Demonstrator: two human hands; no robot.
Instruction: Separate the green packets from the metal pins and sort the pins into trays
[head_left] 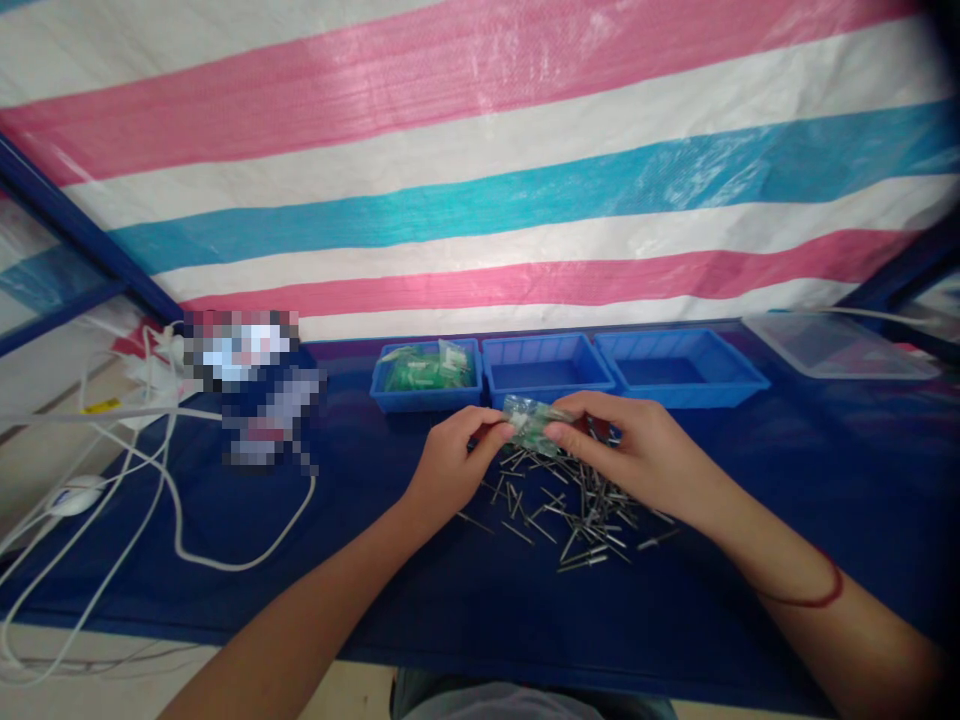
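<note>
A small clear plastic bag (pixel 529 424) with something green in it is held up between my two hands. The thumb and fingers of my left hand (pixel 459 452) pinch its left edge. On its other side, my right hand (pixel 643 440) is closed on the bag with thumb and forefinger. Whether a rivet is also in the right fingers I cannot make out. Below the hands, a loose heap of metal pop rivets (pixel 589 508) is spread over the dark blue table (pixel 420 600). Part of the heap is hidden by my right hand.
Behind the hands stand a blue bin (pixel 424 402) with green-filled plastic bags, a middle blue bin (pixel 550 384) and a wider blue bin (pixel 690 390). A translucent lid (pixel 836 350) lies at the back right. White cables (pixel 180 530) and blurred-out items occupy the left. Striped sheeting (pixel 480 215) hangs behind.
</note>
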